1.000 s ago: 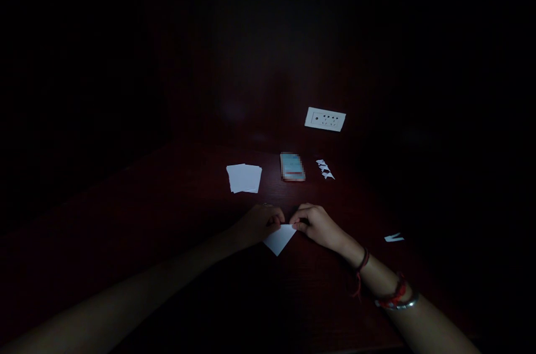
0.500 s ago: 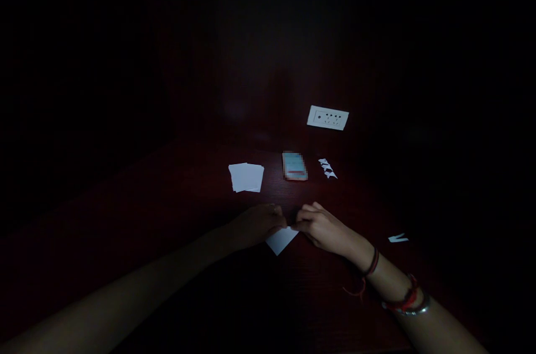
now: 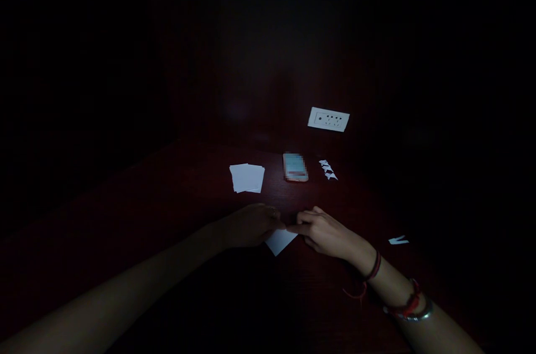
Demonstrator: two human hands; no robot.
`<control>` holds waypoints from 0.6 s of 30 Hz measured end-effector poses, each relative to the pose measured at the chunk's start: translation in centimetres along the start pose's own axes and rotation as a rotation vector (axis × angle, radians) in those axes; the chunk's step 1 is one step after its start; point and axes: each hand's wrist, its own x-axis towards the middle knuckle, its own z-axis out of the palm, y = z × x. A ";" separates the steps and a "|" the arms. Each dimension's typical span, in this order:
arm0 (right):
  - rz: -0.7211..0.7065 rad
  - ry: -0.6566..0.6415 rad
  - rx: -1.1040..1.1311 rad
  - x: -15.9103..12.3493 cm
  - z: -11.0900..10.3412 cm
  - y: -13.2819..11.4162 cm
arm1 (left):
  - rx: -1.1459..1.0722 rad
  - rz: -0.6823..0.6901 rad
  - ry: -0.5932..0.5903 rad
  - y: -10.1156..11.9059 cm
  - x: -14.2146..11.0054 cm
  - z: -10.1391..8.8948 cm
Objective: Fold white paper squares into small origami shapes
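A piece of white paper [image 3: 278, 243] lies on the dark table, its near corner pointing toward me and its far edge under my fingers. My left hand [image 3: 252, 225] is closed, with thumb and fingertips gripping the paper's upper left edge. From the other side my right hand [image 3: 325, 234] holds the upper right edge, its index finger reaching along it to the left fingertips. The remaining fingers of that hand are curled. Dim light and my fingers hide how the far edge is folded.
A stack of white paper sheets [image 3: 247, 178] lies at the far left, beside a phone [image 3: 295, 167] with a blurred screen. Several small folded paper pieces [image 3: 328, 170] sit right of it. A V-shaped paper strip [image 3: 398, 240] lies further right. A wall socket [image 3: 329, 119] is behind.
My right index finger has straightened and moved left along the paper's far edge to the left fingertips. The left hand has shifted only slightly.
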 end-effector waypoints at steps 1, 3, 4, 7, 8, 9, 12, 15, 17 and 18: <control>-0.001 0.000 0.004 0.0 0.0 0.0 | 0.001 0.001 -0.004 0.0 0.0 0.0; 0.003 0.000 0.007 0.1 0.1 -0.1 | -0.013 -0.006 -0.010 0.0 0.0 -0.1; 0.009 0.000 0.007 0.1 0.1 -0.1 | -0.028 -0.009 -0.011 0.0 0.0 -0.1; 0.012 -0.003 0.015 0.1 0.0 0.1 | -0.076 -0.018 -0.010 -0.1 0.0 0.0; 0.009 -0.003 0.020 0.1 -0.1 0.1 | -0.086 -0.021 -0.012 -0.2 -0.1 0.0; 0.008 -0.004 0.026 0.0 -0.2 0.2 | -0.089 -0.027 -0.018 -0.3 -0.1 0.0; 0.016 -0.008 0.038 -0.3 -0.5 0.4 | -0.081 -0.044 -0.052 -0.5 -0.4 -0.2; 0.030 -0.012 0.049 -0.5 -0.8 0.6 | -0.077 -0.040 -0.061 -0.9 -0.8 -0.6; 0.040 -0.016 0.057 -0.7 -1.0 0.7 | -0.070 -0.030 -0.068 -1.1 -1.2 -1.0; 0.044 -0.020 0.063 -0.7 -1.1 0.7 | -0.064 -0.028 -0.076 -1.2 -1.4 -1.2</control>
